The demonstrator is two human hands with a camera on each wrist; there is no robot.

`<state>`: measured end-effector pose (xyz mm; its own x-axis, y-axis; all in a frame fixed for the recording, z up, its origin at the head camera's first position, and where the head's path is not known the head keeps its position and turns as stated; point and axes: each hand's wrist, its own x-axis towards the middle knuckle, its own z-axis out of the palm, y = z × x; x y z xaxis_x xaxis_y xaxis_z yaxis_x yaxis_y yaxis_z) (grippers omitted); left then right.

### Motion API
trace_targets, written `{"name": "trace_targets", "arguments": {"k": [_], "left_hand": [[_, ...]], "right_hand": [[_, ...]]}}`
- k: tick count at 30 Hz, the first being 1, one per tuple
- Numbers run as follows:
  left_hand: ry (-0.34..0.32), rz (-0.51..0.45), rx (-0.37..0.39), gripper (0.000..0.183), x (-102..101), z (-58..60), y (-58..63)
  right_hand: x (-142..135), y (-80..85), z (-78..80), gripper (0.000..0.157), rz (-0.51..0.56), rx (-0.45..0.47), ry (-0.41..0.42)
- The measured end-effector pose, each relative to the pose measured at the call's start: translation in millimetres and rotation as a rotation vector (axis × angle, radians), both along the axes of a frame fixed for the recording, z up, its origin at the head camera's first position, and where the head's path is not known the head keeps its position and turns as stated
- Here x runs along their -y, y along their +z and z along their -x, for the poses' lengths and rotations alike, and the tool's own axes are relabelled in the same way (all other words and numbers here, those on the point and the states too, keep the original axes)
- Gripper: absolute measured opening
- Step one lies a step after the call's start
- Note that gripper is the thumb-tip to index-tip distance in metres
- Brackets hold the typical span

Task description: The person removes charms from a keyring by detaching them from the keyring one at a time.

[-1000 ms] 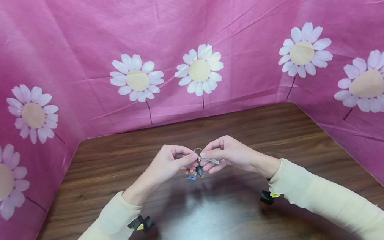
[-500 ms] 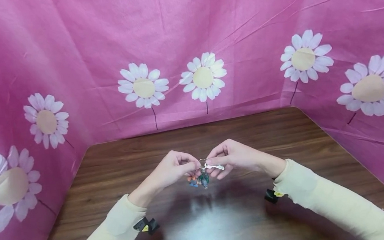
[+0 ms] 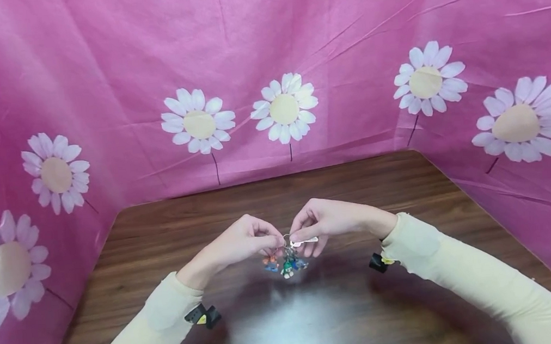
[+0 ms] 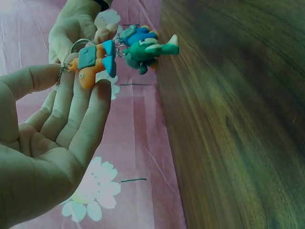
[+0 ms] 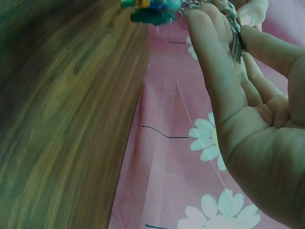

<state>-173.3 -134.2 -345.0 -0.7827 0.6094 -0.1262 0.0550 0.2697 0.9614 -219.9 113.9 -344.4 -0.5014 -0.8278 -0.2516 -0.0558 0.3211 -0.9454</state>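
Note:
Both hands meet above the middle of the table around a metal key ring [image 3: 287,241]. My left hand [image 3: 235,249] pinches the ring's left side between thumb and fingers. An orange figure charm [image 4: 88,64] with blue feet hangs by that hand's fingertips. My right hand [image 3: 331,222] pinches a silver key [image 3: 305,241] lying beside the ring; in the right wrist view the key [image 5: 237,44] sits between thumb and fingers. A green figure charm [image 4: 143,51] and a blue one [image 3: 297,264] dangle below the ring. Whether the key is threaded on the ring cannot be made out.
The brown wood-grain table [image 3: 172,225] lies under both hands. A pink cloth [image 3: 243,27] printed with white daisies rises along its back and sides. Dark wrist cameras [image 3: 203,316] are strapped at both cuffs.
The charms have swung and spread apart beneath the ring, so the green and blue figures show separately. Both hands keep their pinches on the ring and key. The head view has shifted slightly.

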Motion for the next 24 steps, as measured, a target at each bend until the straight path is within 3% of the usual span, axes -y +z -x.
{"name": "trace_targets", "arguments": {"k": [7,18,24], "left_hand": [[0.033,0.007,0.016,0.018,0,5.9,-3.4],[-0.01,-0.031,0.064,0.019,0,10.6,-1.7],[-0.038,-0.044,0.088,0.021,1,13.3,-3.7]], "right_hand": [[0,0.8,3.8,0.019,-0.021,0.002,0.054],[-2,3.9,9.3,0.023,-0.022,-0.006,0.083],[-2,3.4,10.5,0.02,-0.022,0.016,0.043]]}}
